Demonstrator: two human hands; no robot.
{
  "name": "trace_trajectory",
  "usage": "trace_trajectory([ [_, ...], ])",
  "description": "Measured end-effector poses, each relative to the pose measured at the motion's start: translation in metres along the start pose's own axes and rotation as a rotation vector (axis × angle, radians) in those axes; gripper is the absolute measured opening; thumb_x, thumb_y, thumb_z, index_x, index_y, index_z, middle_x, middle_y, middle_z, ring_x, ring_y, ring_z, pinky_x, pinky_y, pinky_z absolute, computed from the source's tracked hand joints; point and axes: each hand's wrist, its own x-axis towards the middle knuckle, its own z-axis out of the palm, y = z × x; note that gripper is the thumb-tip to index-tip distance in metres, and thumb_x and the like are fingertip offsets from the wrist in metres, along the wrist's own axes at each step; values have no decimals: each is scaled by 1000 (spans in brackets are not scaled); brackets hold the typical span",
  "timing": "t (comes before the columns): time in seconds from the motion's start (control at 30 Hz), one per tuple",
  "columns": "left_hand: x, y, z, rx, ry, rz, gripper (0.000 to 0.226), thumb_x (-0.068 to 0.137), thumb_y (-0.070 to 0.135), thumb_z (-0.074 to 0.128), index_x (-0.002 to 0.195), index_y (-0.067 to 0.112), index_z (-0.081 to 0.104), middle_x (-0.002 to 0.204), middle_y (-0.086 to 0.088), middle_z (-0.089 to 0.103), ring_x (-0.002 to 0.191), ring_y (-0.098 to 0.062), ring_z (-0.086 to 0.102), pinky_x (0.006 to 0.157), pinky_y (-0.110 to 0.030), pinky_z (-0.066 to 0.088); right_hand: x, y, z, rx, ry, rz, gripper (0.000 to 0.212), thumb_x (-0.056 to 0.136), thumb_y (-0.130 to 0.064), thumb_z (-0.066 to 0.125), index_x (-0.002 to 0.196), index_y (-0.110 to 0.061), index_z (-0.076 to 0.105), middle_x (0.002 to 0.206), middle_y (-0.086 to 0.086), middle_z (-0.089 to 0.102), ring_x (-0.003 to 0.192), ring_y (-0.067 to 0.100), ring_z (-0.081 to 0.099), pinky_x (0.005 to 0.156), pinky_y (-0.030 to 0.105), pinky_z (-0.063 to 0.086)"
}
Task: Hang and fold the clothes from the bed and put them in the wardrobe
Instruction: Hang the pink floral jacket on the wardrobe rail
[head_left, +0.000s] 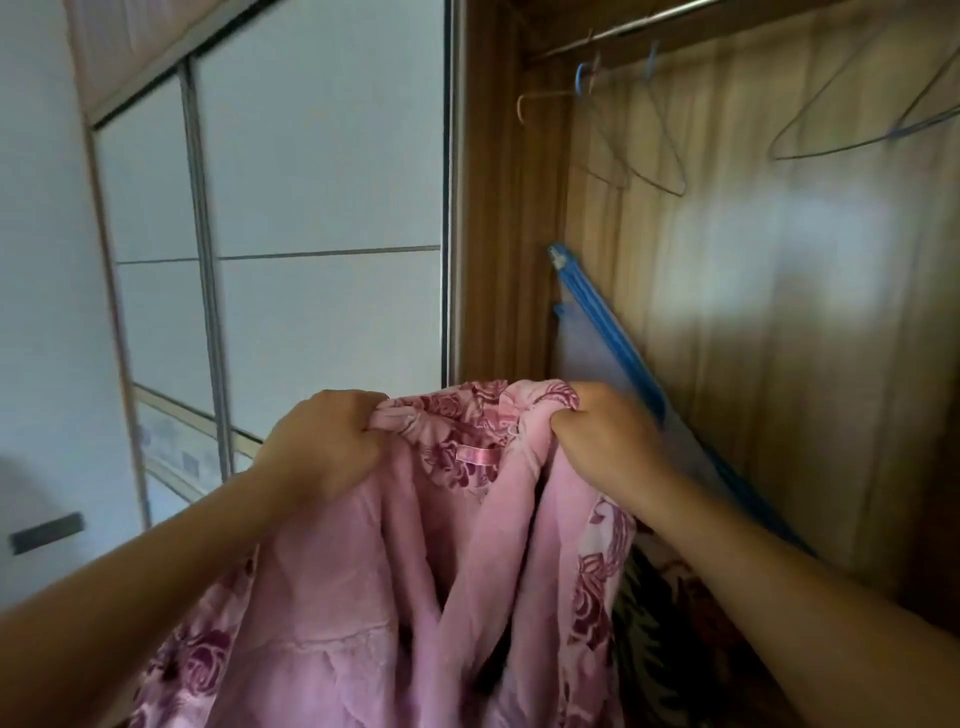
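White sliding door panels (322, 208) fill the left side, next to the open wooden wardrobe (779, 364). The left hand (324, 441) is clenched round one bunched shoulder of a pink robe (415, 571), and the right hand (605, 441) grips the other shoulder the same way, so the garment hangs between them in front of the wardrobe's left side. The robe has a plain pink plush lining, which faces the camera, and an outer cloth printed with dark pink roses that shows at the collar and along both edges. A small satin loop (478, 455) sits just under the collar. Its long axis runs straight down, collar uppermost. The hem and sleeves are cut off by the bottom edge, and the fingertips of both hands are buried in the folds. Behind the right hand, a blue-edged flat thing (602, 322) leans against the wardrobe's back panel; what it is cannot be told. Above, thin wire hangers (654, 140) hang from the rail (649, 21), blurred.
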Motion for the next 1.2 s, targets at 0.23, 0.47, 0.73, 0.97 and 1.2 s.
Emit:
trace_trajectory([
  [0.23,48,92,38,-185,-24,163,36,79,40,40,97,31,70,98,-1,74,92,-29,66,78,-34,51,-13,57,-96,-49,169,203,33,65,-24,41,79,-6,66,81,10,69,79,31,63,72,37,53],
  [0.47,121,150,48,-209,-47,226,42,82,38,39,104,22,71,109,-13,72,102,-38,64,82,-40,53,8,101,-170,-197,235,344,24,80,-23,44,86,-18,67,95,6,65,87,28,58,77,32,43],
  [0.73,221,194,59,-89,46,223,31,90,36,47,110,22,66,114,-15,66,103,-40,63,84,-42,52,72,132,-218,-426,333,349,20,90,-9,47,72,-16,52,90,13,62,84,32,58,73,33,44],
  [0.97,311,197,62,4,153,198,19,86,20,54,103,19,64,110,-14,64,100,-39,61,72,-36,42,167,145,-230,-518,396,262,13,86,-8,52,78,-11,61,81,8,61,77,31,57,69,30,38],
  [1.2,377,182,86,-46,281,112,28,90,9,54,116,13,61,117,-16,51,109,-43,56,79,-44,46,253,168,-224,-588,558,165,20,86,-1,50,95,-11,65,96,14,67,93,38,64,71,30,41],
])
